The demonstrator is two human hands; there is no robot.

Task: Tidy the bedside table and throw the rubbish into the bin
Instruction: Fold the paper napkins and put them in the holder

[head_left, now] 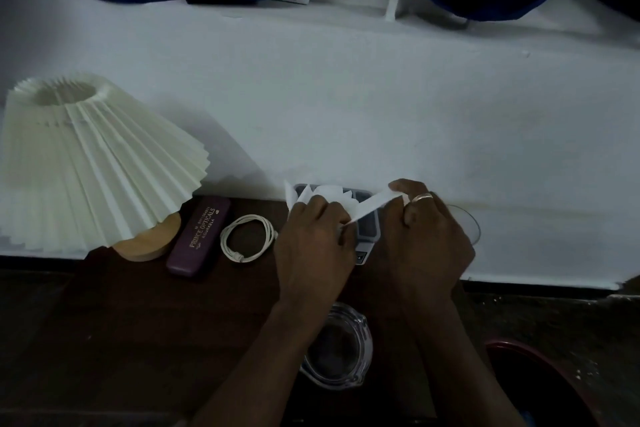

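On the dark wooden bedside table (145, 329), both hands work over a small grey tissue box (367, 225) by the wall. My left hand (313, 246) pinches one end of a white tissue strip (375, 204). My right hand (427, 236), with a ring on one finger, grips the other end. More white tissue (329, 193) bunches out of the box top. A glass ashtray (337, 347) sits between my forearms. The dark red rim of a bin (519, 350) shows on the floor at the lower right.
A lamp with a pleated white shade (90, 163) and wooden base (149, 239) stands at the left. Beside it lie a purple spectacle case (199, 236) and a coiled white cable (247, 237). A white wall (346, 97) rises behind the table.
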